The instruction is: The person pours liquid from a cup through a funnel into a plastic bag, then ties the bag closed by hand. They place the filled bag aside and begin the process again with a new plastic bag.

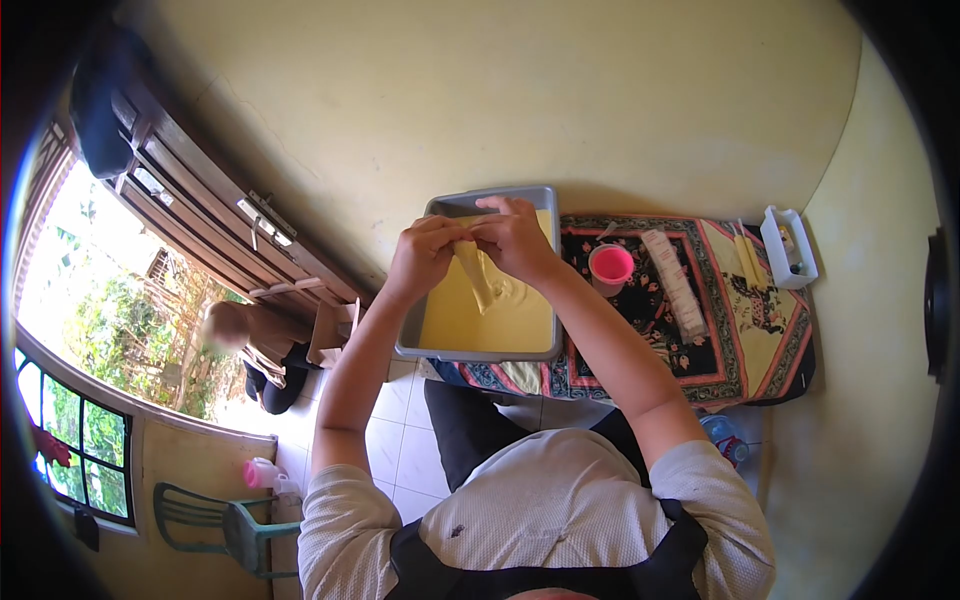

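A grey rectangular tub (408, 338) holding yellow liquid stands at the near-left end of the cloth-covered table. Above the liquid, my left hand (426, 256) and my right hand (514, 238) meet with fingers pinched together at the top of a limp, yellow-coated bag (474, 272). The bag hangs down between them, its lower tip at the liquid's surface. Both hands grip its upper edge close together.
On the patterned cloth (780, 345) are a pink cup (611, 264), a long pale pack (674, 284), yellow sticks (746, 258) and a white basket (789, 248). A person (262, 340) sits by the open door (215, 190). A green chair (240, 530) stands lower left.
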The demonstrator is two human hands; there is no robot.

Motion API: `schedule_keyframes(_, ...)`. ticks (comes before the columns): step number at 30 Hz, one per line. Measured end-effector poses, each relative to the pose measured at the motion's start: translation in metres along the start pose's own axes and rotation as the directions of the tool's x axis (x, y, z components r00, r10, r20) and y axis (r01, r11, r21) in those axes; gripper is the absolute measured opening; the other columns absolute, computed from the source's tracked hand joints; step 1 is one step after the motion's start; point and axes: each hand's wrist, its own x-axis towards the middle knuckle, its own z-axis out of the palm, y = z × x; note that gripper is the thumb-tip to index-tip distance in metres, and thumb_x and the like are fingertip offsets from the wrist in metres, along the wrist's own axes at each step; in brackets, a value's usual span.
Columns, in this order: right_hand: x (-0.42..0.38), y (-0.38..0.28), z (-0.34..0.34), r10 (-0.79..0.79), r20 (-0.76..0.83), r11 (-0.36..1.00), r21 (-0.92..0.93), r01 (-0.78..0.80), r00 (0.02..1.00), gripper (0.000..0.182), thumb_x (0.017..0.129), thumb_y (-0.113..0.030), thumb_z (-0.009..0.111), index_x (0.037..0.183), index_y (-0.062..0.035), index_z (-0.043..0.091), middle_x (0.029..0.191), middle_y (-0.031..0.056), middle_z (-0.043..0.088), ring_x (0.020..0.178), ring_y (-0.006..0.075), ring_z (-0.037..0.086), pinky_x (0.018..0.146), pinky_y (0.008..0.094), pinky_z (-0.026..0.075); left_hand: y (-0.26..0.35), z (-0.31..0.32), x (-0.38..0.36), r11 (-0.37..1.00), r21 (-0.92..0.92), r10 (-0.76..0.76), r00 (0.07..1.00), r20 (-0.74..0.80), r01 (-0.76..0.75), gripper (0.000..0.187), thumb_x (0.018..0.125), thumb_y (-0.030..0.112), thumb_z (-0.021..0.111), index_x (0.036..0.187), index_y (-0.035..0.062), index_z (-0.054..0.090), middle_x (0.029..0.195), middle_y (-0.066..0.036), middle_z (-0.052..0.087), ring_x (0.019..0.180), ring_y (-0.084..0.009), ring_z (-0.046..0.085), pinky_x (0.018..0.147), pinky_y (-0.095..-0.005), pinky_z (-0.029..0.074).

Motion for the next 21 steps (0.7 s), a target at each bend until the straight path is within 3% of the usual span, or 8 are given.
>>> schedule_keyframes(13,-0.011,0.012,0.007,-0.050,0.020,0.996,-0.068,0.051,0.999,0.008,0.092,-0.018,0.080,0.085,-0.0193,0.083,0.099,-0.0073,0.084,0.137,0.0272,0.067,0.110,0.0526,0.044,-0.001,0.006,-0.008,0.999,0.027,0.041,0.997,0.062,-0.043,0.020,0.084,-0.011,0.075,0.097,0.0029,0.082,0.099,-0.010,0.081,0.095,-0.0330,0.076,0.089,-0.0412,0.060)
schedule_keyframes(21,-0.016,0.018,0.006,-0.034,0.056,0.995,-0.090,0.039,0.998,0.007,0.092,-0.021,0.082,0.086,-0.0201,0.084,0.102,-0.0089,0.084,0.139,0.0278,0.068,0.114,0.0553,0.042,0.000,0.011,-0.007,0.998,0.017,0.058,0.996,0.063,-0.059,0.019,0.085,-0.011,0.074,0.097,0.0011,0.082,0.099,-0.012,0.080,0.093,-0.0344,0.076,0.088,-0.0418,0.060)
